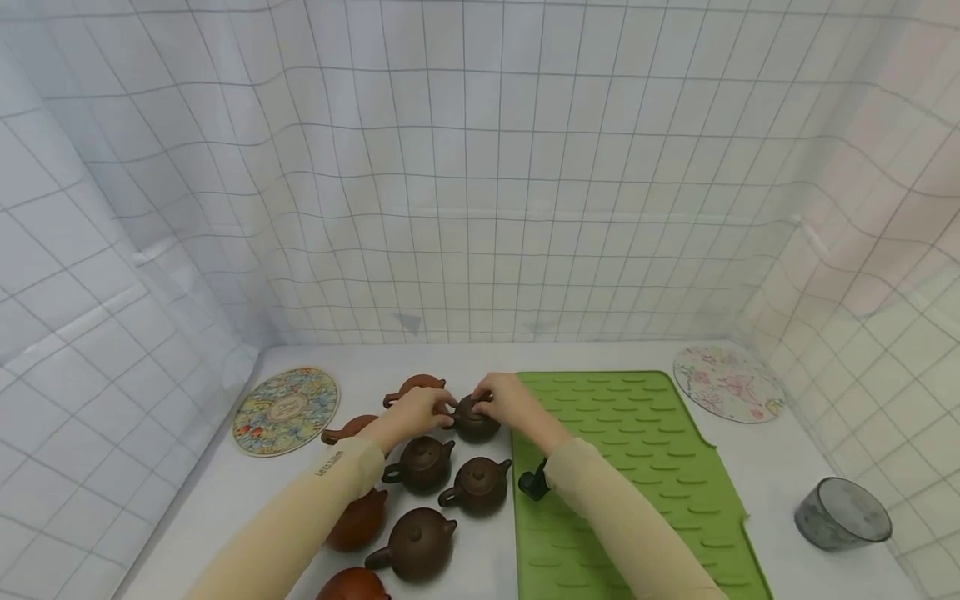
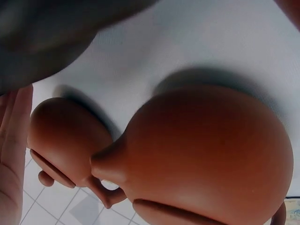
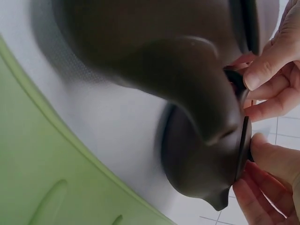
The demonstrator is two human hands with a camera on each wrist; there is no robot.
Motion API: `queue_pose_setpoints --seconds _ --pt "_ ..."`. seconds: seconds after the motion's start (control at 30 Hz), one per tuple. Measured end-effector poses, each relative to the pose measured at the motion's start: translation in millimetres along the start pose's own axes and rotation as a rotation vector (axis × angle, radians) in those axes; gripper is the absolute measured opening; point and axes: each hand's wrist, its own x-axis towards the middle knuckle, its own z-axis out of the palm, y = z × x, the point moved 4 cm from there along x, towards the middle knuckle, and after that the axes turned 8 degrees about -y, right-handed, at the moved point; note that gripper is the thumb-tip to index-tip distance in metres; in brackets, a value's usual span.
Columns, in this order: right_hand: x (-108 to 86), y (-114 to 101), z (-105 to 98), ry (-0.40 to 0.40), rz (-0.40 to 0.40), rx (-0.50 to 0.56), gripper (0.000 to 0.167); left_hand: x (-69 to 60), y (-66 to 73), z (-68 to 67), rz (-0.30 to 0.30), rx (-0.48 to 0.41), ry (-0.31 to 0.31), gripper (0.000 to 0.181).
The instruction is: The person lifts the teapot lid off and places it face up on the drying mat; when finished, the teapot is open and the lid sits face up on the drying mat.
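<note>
Evidently, the flat white counter [image 1: 217,500] gives everything footing, with the green, ribbed mat [image 1: 645,433] toward three o'clock. Off its nine o'clock edge, three round, dark brown clay teapots [image 1: 429,560] point handles [image 1: 379,558] toward eight o'clock. At the mat's ten o'clock, the left hand [image 1: 416,414] pinches a small, dark brown clay teapot [image 1: 477,430] by its handle, seemingly for steadiness; the right hand [image 1: 513,404] grips its lid knob [image 3: 252,153] and rim, probably securing the lid [image 3: 243,143].

I'm in what looks like a makeshift booth: grid-patterned cloth [image 1: 517,192] hangs around my white table [image 1: 206,500].
</note>
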Motion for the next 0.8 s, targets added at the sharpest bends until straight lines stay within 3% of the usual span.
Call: queue_pose_setpoints --seconds 0.2,0.4,0.63,0.8 --pt "-0.2 1 0 0.011 -0.009 0.015 0.014 1.4 -2.6 1.8 -0.025 -0.036 0.014 0.025" --pt "-2.4 8 1 0.057 -0.017 0.136 0.015 0.6 -4.5 3.9 -0.060 -0.063 0.029 0.027" --pt "-13.7 28 -6 0.127 0.070 0.468 0.020 -0.9 -2.7 3.3 -0.052 -0.072 0.037 0.028" --pt "-23.7 56 -14 0.150 0.153 0.868 0.031 1.1 -5.4 0.9 -0.053 -0.064 0.048 0.028"
